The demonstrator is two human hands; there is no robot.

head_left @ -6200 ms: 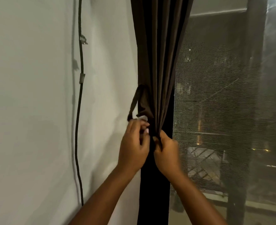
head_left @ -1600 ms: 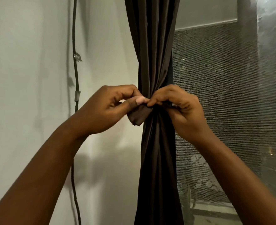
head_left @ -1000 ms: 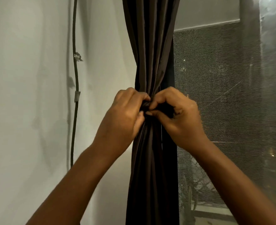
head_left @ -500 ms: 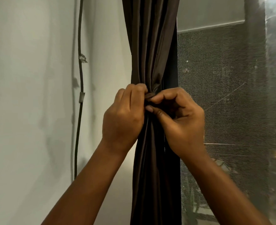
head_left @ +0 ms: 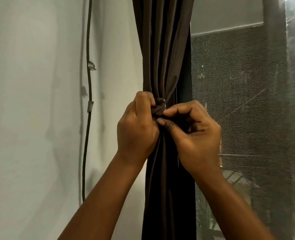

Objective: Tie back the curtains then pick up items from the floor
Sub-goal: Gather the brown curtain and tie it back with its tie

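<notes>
A dark brown curtain (head_left: 162,49) hangs gathered into a narrow bundle between the wall and the window. A tieback band (head_left: 158,108) of the same brown cloth wraps the bundle at its waist. My left hand (head_left: 136,129) is closed on the band from the left, fingers curled over its top. My right hand (head_left: 193,134) pinches the band from the right with thumb and forefinger. The ends of the band are hidden under my fingers. No floor or floor items are in view.
A pale wall (head_left: 30,118) fills the left side, with a dark cable (head_left: 88,87) running down it, fixed by bits of tape. To the right, a window covered by mesh screen (head_left: 238,101) shows a dim outdoor scene.
Since 6.2 s ago my hands have moved up from the low loose strap and brought the band around the curtain's waist. In the last half second they stay pinched there, barely shifting.
</notes>
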